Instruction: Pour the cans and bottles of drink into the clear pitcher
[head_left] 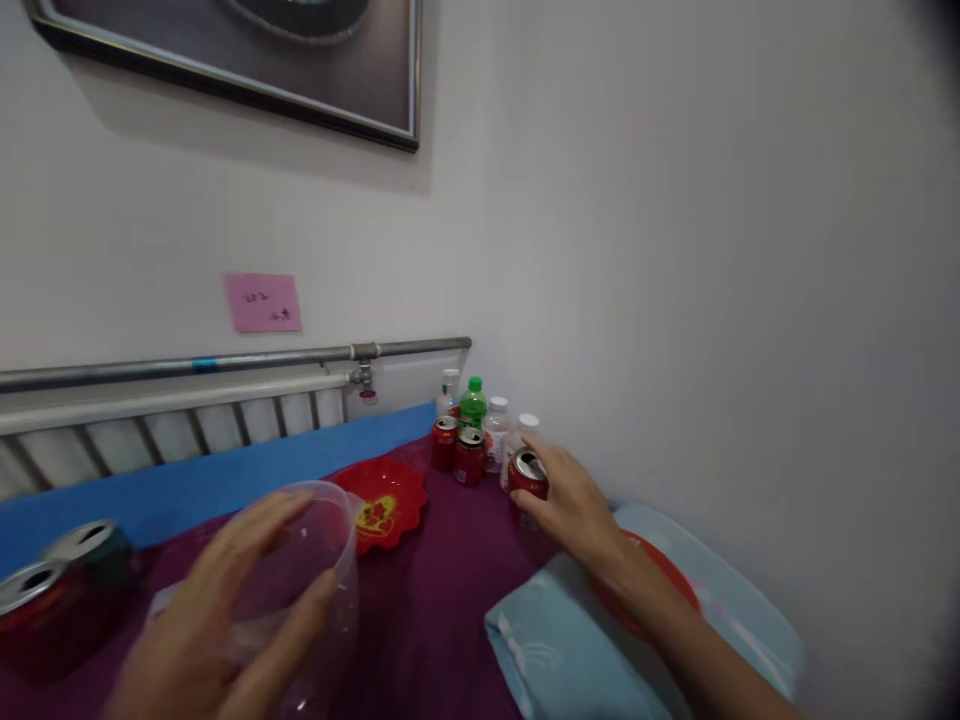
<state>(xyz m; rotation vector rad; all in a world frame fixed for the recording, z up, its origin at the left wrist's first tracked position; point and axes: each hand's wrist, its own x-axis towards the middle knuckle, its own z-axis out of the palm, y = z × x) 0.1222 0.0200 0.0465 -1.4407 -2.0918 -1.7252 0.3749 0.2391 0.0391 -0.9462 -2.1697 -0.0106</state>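
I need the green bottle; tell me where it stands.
In the head view, the green bottle stands in the far corner by the wall, behind two red cans, beyond the right hand.

Cans and bottles at the tabletop's far corner
Red plastic heart-shaped dish [384, 503] sits left of red soda can [528, 478]; clear plastic tub [315, 560] nearer, left.
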